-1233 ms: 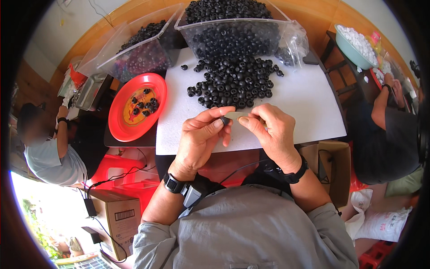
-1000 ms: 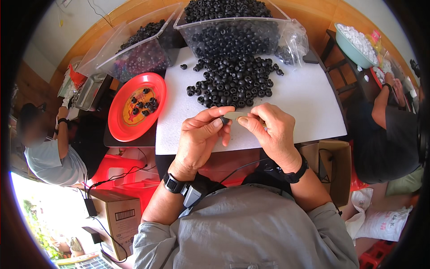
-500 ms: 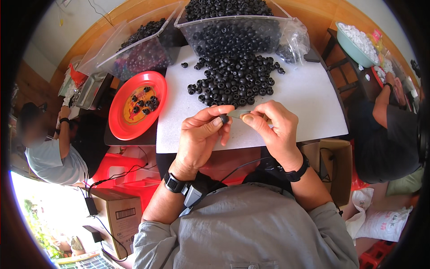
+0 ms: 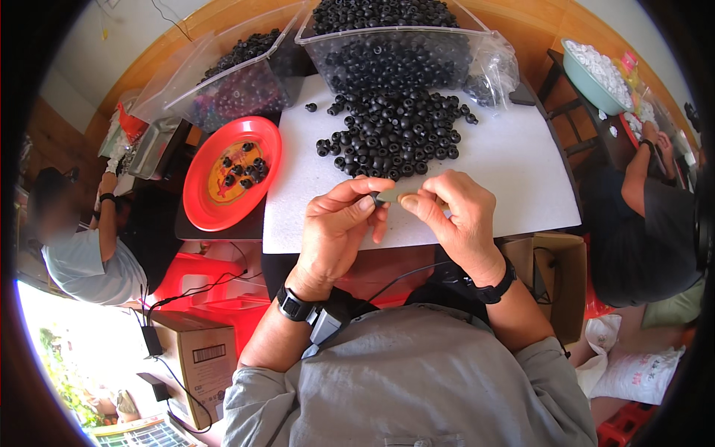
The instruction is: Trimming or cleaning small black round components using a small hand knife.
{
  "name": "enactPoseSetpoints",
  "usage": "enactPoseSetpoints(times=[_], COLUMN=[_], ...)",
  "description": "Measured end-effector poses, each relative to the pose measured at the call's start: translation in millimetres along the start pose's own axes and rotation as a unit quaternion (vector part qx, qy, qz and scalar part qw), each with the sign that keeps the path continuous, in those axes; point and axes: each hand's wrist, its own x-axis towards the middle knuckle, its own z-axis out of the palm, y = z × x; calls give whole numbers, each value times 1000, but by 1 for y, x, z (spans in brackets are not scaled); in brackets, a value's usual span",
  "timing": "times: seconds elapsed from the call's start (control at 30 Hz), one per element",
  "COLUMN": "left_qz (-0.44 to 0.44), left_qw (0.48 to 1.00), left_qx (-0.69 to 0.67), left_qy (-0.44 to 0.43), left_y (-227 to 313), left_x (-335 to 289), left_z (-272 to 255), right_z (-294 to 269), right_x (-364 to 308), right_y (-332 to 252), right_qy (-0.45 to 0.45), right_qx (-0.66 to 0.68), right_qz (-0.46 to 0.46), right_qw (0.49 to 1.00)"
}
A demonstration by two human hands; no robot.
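Over the near part of the white sheet (image 4: 298, 216), my left hand (image 4: 334, 223) pinches a small round black part (image 4: 377, 200) between thumb and fingers. My right hand (image 4: 462, 220) grips a thin, flat, grey-green blade (image 4: 389, 195), and its tip meets the black part. Fingers cover most of both things. Just beyond my hands lies a heap of similar hollow black parts (image 4: 398, 134). To the left, a red plate (image 4: 199, 205) holds several black parts.
Clear plastic bins (image 4: 387, 36) full of black parts stand at the back, with a clear bag (image 4: 495, 67) beside them. Co-workers sit at the left (image 4: 93, 253) and right (image 4: 625, 231). A green basin (image 4: 577, 71) of white pieces stands far right. Cardboard boxes (image 4: 186, 357) flank me.
The blade has turned in my right hand and shows more of its flat face at the black part. Both hands stay nearly in place, and the whole view has shifted slightly.
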Motion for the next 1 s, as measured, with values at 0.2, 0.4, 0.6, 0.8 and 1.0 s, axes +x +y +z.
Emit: enactPoseSetpoints(times=[0.2, 0.4, 0.6, 0.8, 1.0], left_qz=[2, 189, 212, 227, 181], left_qw=[1000, 905, 548, 604, 562], left_qx=[23, 329, 792, 764, 806], left_qy=[15, 193, 168, 5, -22], left_y=[7, 77, 101, 68, 50], left_x=[1, 9, 23, 62, 56], left_z=[14, -9, -44, -7, -10], right_z=[-14, -36, -51, -47, -44], right_x=[-1, 5, 13, 3, 3], right_y=[3, 11, 5, 1, 2], right_qy=[-1, 21, 6, 24, 20], right_qx=[6, 20, 12, 4, -5], right_qz=[-39, -36, -59, -48, -67], right_qw=[999, 999, 998, 999, 998])
